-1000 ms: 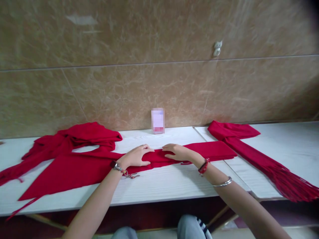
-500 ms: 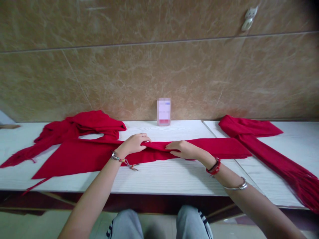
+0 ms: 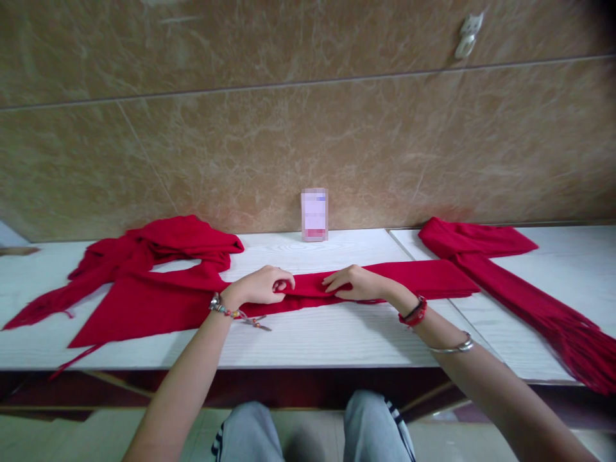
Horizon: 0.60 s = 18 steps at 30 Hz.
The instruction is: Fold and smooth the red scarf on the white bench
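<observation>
A long red scarf (image 3: 423,279) lies lengthwise across the white table, folded into a narrow band on the right and wider on the left. Near its middle, my left hand (image 3: 262,284) is closed, with thumb and curled fingers pinching the folded near edge. My right hand (image 3: 359,282) rests a short way to the right, its bent fingers and thumb on the same folded edge. Part of the cloth is hidden beneath both hands.
A bunched red scarf (image 3: 187,237) lies at the back left, touching the long one. Another red scarf with a fringe (image 3: 520,285) lies bent at the right. A phone (image 3: 314,215) leans against the tiled wall (image 3: 269,147). The white table (image 3: 337,340) ends just before my knees.
My left hand has come slightly nearer to me and its fingers have curled in around the scarf's edge. The far edge of the cloth there has folded forward. My right hand stays nearly in place.
</observation>
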Each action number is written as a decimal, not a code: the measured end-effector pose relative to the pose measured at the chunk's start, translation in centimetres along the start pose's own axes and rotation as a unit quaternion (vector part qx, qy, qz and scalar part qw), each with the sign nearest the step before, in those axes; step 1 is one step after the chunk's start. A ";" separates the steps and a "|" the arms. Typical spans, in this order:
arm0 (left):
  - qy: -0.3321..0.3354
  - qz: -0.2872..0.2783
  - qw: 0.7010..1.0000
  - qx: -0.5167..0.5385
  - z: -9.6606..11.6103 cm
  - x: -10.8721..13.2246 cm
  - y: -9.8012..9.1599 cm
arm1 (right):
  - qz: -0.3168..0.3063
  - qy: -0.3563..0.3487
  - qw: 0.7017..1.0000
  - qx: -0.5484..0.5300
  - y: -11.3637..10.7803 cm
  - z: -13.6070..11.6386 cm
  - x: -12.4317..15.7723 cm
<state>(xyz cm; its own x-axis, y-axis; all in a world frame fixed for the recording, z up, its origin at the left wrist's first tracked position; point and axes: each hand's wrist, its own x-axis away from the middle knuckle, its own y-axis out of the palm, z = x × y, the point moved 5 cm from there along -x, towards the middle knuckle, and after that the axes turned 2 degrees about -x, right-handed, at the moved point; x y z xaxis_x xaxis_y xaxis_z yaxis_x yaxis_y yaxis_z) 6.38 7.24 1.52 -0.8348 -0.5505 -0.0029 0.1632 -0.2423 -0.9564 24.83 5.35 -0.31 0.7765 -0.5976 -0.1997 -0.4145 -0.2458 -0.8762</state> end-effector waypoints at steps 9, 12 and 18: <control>-0.014 -0.112 0.992 0.053 -0.4 -0.2 2.3 | -0.072 0.013 0.996 -0.047 0.5 0.9 0.4; 0.012 -0.082 0.996 0.029 0.2 -0.6 2.4 | -0.074 0.019 0.996 -0.054 0.5 1.0 0.3; 0.086 0.030 0.993 -0.072 2.7 -1.2 2.6 | -0.071 0.041 0.997 -0.009 0.1 0.1 0.1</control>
<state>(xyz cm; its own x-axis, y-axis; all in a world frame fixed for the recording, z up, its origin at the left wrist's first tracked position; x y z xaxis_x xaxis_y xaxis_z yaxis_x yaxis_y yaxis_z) 9.21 5.10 -0.15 -0.9051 -0.4134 -0.0991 0.1487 -0.0895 -0.9848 24.95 5.36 -0.49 0.7868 -0.6162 -0.0367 -0.3116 -0.3452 -0.8853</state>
